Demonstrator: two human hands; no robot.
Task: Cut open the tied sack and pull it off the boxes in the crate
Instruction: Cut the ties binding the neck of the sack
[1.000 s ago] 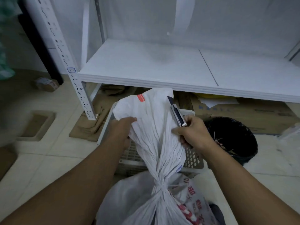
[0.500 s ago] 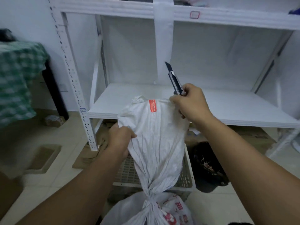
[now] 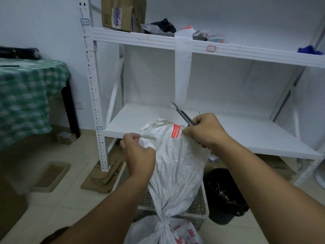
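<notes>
As the left hand (image 3: 139, 154) climbed from the side of the neck to the top edge, the sack (image 3: 177, 166) went taut and tall, and that was the big change in the last second! Both hands sat up at the free end: the left at 9 o'clock of the red label (image 3: 175, 131), the right hand (image 3: 205, 132) at 3 o'clock of it, each pinching the rim of the cloth. The right hand's fingers were also curled round the handle of the knife (image 3: 182, 113). Its blade had swung clear of the fabric, pointing toward 11 o'clock over the shelf (image 3: 246, 138). No slit showed anywhere, so by my reading the cut was not yet made; this looked like stretching the neck to pick a spot.

And the sack itself: white woven plastic, heavily creased, fanned wide at the top and squeezed into a tight knot (image 3: 164, 224) at 6 o'clock of the view. Below the knot the bulging body carried red print. The neck rose in front of the white lattice crate (image 3: 198, 206), with a black bin (image 3: 226, 196) at 3 o'clock of it. I could not tell whether the body sat inside the crate. Boxes? None visible.
</notes>
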